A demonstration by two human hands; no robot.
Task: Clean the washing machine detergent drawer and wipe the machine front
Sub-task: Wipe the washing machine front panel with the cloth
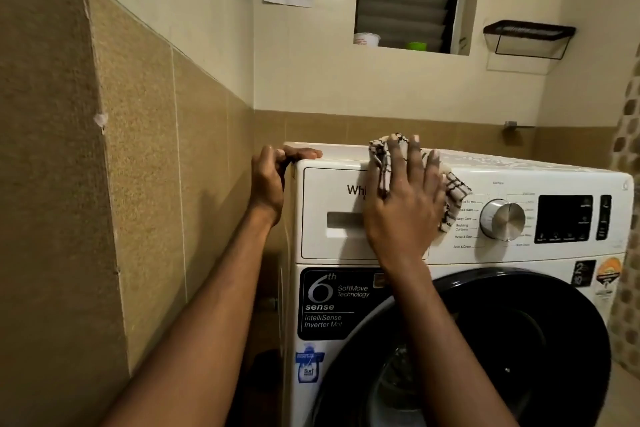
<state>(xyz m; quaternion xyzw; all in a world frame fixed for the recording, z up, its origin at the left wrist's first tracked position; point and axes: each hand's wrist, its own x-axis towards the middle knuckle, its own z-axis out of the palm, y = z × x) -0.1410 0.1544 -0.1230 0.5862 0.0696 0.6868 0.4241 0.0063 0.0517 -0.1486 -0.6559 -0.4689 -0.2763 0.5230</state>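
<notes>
The boxy white front-loading washing machine point(519, 255) has a round glossy black door point(571, 340) and a brushed silver dial point(502, 219). The white fabric cloth point(453, 191) carries thin black checks. The large wall tiles point(138, 149) are speckled tan.

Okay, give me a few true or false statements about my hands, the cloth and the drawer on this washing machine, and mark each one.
1. The right hand presses the black-and-white checked cloth flat against the front of the white front-loading washing machine. True.
2. The white detergent drawer is pulled out. False: it sits closed, flush with the panel.
3. The left hand grips the machine's top left corner. True.
4. The cloth covers the round silver dial. False: the dial is uncovered, just right of the cloth.
</notes>
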